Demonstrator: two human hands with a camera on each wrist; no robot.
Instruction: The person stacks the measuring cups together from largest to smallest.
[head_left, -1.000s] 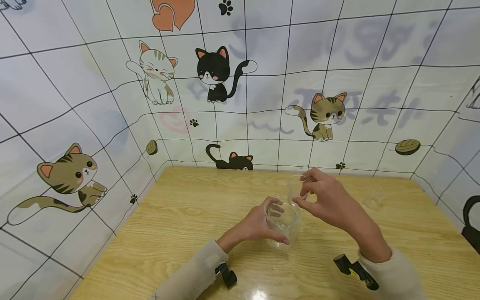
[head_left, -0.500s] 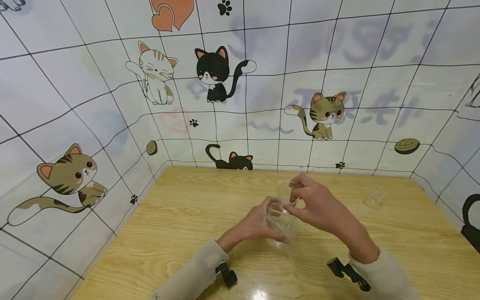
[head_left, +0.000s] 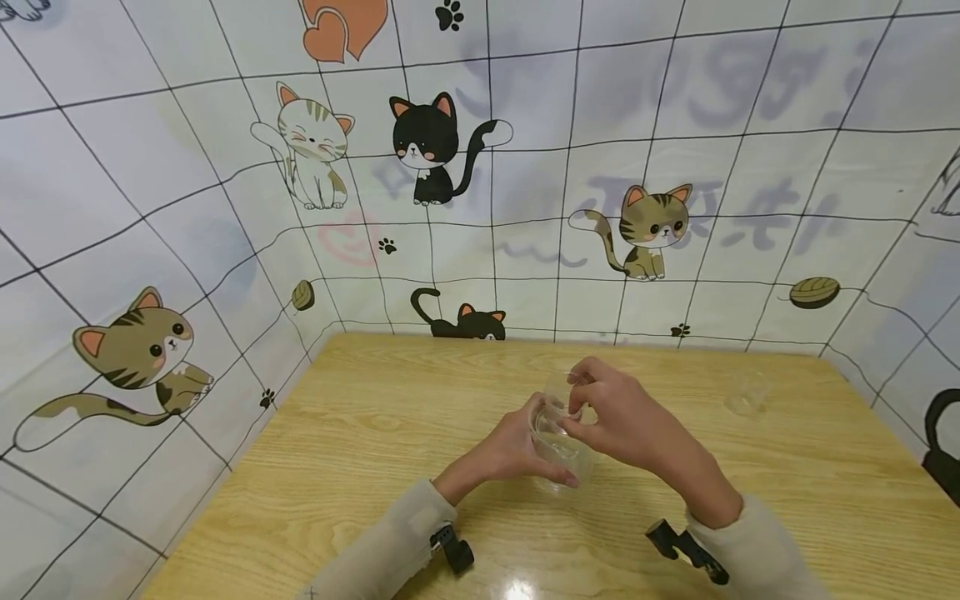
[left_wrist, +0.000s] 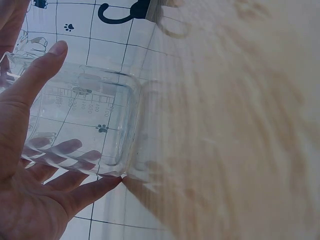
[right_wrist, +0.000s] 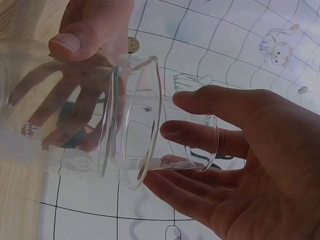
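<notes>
In the head view my left hand (head_left: 510, 447) grips a large clear cup (head_left: 564, 457) just above the wooden table. The left wrist view shows the thumb and fingers spread around the wall of this cup (left_wrist: 85, 117), which bears measuring marks. My right hand (head_left: 633, 421) holds a smaller clear cup (head_left: 557, 386) at the large cup's mouth. In the right wrist view the small cup (right_wrist: 195, 162) lies between the right thumb and fingers, one end reaching into the large cup (right_wrist: 90, 162). Contents cannot be made out.
Another clear vessel (head_left: 748, 394) stands on the table (head_left: 337, 433) to the right, near the back. A cloth wall (head_left: 525, 183) printed with cats and grid lines rises behind the table. Part of a black object (head_left: 947, 446) shows at the right edge.
My right hand has moved left and slightly down with the small cup, from beside the large cup to its mouth. The left hand has stayed in place around the large cup.
</notes>
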